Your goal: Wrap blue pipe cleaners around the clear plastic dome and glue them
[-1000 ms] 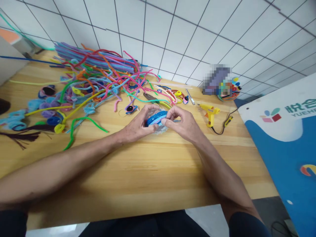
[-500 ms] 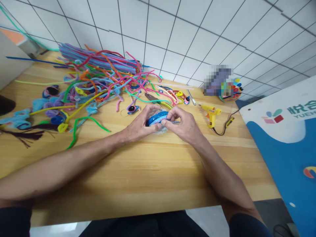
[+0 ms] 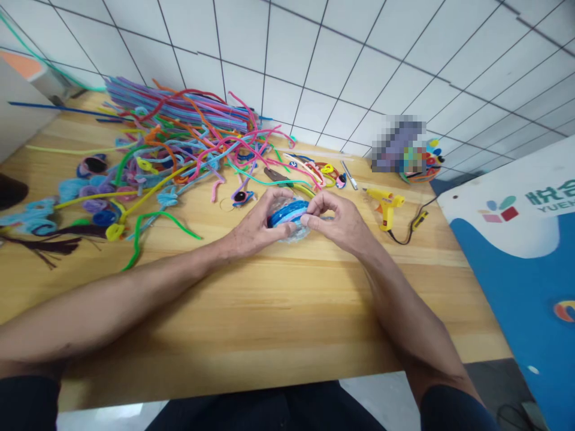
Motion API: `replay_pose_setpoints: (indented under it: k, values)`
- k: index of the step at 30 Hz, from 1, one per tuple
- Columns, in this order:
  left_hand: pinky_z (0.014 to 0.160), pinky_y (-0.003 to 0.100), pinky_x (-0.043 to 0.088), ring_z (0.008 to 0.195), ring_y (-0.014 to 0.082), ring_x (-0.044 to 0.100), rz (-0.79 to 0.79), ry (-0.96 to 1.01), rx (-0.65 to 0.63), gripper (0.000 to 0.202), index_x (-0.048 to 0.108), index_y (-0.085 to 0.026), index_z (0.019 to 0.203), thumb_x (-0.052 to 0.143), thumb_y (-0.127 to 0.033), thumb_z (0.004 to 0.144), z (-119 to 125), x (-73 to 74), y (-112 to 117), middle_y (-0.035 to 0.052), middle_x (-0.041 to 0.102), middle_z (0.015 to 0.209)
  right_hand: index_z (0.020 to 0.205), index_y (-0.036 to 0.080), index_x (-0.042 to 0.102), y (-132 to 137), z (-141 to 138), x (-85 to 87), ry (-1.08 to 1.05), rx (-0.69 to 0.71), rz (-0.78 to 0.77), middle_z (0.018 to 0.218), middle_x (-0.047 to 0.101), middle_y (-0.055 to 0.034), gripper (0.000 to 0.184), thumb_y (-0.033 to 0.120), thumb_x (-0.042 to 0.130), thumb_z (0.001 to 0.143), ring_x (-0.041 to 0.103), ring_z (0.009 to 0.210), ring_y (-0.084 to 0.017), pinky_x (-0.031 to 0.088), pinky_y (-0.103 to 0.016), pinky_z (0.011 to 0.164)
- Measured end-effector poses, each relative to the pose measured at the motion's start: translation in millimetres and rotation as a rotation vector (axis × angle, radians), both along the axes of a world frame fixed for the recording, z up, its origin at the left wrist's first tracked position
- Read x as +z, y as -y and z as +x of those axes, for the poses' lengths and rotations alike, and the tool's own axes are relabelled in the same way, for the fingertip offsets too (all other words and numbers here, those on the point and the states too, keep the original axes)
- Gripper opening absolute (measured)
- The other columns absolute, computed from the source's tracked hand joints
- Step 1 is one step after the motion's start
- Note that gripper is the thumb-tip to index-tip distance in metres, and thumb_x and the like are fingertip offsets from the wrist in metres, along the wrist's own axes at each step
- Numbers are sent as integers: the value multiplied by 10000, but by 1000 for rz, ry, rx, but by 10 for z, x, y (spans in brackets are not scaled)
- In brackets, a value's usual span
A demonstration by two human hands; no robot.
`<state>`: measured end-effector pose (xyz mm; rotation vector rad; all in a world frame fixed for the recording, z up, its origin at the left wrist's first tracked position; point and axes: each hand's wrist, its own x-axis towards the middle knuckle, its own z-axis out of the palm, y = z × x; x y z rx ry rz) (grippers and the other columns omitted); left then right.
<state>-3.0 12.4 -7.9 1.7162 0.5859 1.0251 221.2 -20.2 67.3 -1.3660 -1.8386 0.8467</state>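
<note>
Now pinching the blue coil (image 3: 287,212)

Left hand (image 3: 251,230) is gripping the coil at 9 o'clock and right hand (image 3: 339,224) at 3, fingers closed tight, over the table (image 3: 269,311) middle. Winding on likely needs steady pinching. Glue gun (image 3: 385,206) is lying further out at 3 o'clock.

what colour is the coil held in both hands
Dark blue coil with lighter blue bands; head view.

Both hands' fingers (image 3: 294,226) pinch blue coil (image 3: 287,213); glue gun (image 3: 384,205) nearby.
</note>
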Motion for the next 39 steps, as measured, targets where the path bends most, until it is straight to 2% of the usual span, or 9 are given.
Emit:
replay_pose_setpoints:
  k: [6,15,22,28,32,36,39]
  values:
    - [1082,468,578,1291,292,644,-10,25,-1,572,512,-292,1417,778,-551,982,5,-41,-9,102,626,1391,836,231,688,14,0,2,10,-2,36,798,725,3,194,388,797,865,634,756,-174,495,-313,711]
    - [1104,479,578,1294,294,648,49,15,13,535,516,-279,1400,753,-535,994,18,-7,-6,100,635,1369,836,227,724,29,34,64,80,59,96,836,764,-5,138,343,785,878,654,773,-174,513,-323,761]
    - [1077,479,585,1259,284,650,79,0,12,525,503,-282,1419,724,-528,1011,18,-59,-20,103,618,1371,793,227,694,49,-30,23,78,-7,90,793,738,2,130,318,757,862,635,740,-163,491,-297,702]
    - [1056,458,588,1223,277,673,89,-42,58,529,505,-261,1373,742,-549,999,25,29,3,104,650,1335,781,231,674,74,-91,26,108,-44,81,790,732,5,108,275,750,844,639,751,-167,480,-297,698]
    - [1008,447,594,1150,262,690,71,-58,74,503,512,-262,1337,749,-553,1002,18,49,1,92,673,1284,837,235,694,70,-28,77,99,38,76,840,753,2,98,291,768,869,668,802,-181,511,-324,766]
    - [1038,457,581,1168,262,681,92,-42,63,491,525,-261,1354,716,-571,1024,-8,27,-15,96,658,1315,907,238,720,61,74,134,80,125,55,950,794,-14,78,293,770,882,702,887,-198,543,-344,832]
    - [1073,477,561,1199,270,661,106,-41,77,499,530,-265,1364,704,-589,1028,-13,15,-14,102,646,1339,893,236,727,54,88,124,91,125,76,935,800,-14,26,261,734,890,700,873,-196,536,-348,831]
